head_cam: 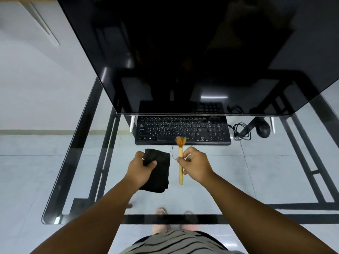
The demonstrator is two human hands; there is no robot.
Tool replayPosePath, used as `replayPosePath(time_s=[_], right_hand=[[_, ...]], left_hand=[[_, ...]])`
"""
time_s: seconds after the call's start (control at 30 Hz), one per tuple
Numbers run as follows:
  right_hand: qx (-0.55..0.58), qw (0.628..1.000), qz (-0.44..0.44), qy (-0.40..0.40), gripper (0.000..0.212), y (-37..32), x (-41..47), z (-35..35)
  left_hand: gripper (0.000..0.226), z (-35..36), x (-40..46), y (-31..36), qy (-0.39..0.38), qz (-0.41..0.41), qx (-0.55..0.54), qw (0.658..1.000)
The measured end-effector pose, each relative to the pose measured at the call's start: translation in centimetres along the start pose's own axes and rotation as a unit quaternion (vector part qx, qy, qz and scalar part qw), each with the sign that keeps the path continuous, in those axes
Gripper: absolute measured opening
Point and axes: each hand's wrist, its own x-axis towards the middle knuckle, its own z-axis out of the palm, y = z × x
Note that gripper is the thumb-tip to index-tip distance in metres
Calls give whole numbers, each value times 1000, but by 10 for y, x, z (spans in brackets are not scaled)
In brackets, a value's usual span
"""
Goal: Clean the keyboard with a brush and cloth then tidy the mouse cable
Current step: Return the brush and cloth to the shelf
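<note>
Standing at a glass desk (77, 180), both arms reaching forward. Gripping a black cloth (159, 171) in the left hand (142, 166), fingers curled over its far-left corner, cloth lying flat on the glass. Pinching a yellow-handled brush (180, 162) in the right hand (197, 165), bristles resting on the near edge of the black keyboard (183, 130). Lying right of the keyboard: coiled mouse cable (241, 132), then black mouse (263, 129). Looming over the far side, a dark monitor (183, 52).
</note>
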Motion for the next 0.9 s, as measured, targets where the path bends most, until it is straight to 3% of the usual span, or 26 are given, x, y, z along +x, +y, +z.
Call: replayPosePath(time_s=[0.13, 0.4, 0.57, 0.7, 0.9], right_hand=[[50, 994, -87, 50, 20, -30, 11, -29], [107, 962, -231, 96, 18, -126, 17, -79], [149, 931, -311, 118, 18, -209, 11, -96], [175, 902, -369, 140, 20, -288, 9, -99], [199, 859, -426, 202, 23, -398, 21, -95]], left_hand=[[23, -23, -3, 32, 4, 39, -124, 992], [25, -78, -36, 124, 49, 192, -253, 947], [12, -132, -53, 187, 92, 278, -305, 906], [17, -196, -54, 232, 110, 325, -353, 871], [27, -295, -33, 283, 131, 357, -345, 858]])
